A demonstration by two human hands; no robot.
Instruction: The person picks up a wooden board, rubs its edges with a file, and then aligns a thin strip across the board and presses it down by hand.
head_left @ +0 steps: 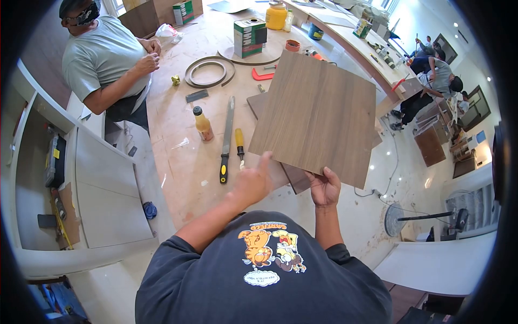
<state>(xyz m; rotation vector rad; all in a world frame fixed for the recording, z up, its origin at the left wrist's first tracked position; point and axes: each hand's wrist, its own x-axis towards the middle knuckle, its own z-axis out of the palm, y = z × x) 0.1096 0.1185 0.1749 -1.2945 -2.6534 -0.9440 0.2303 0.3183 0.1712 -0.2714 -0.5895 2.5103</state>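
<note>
My right hand [325, 187] is closed on the near edge of a square wood-grain panel [318, 116], thumb on its face and fingers beneath. The panel is held up tilted over the table's right side. My left hand [252, 181], slightly blurred, is at the panel's near left corner with one digit stretched out to its edge. More dark boards [294, 178] lie under the panel, partly hidden by it. Left of them are a yellow-handled screwdriver [239, 143], a long flat file [227, 140] with a black-and-yellow handle, and a small glue bottle [203, 124].
On the worktable [178, 162] are coiled edging strips [208, 73], a green-and-white can [250, 38], a red clamp [261, 74] and a yellow jar [275, 16]. A person [110, 59] stands at the left side. Another person [440, 81] bends over at the far right. A cable [396, 156] crosses the floor.
</note>
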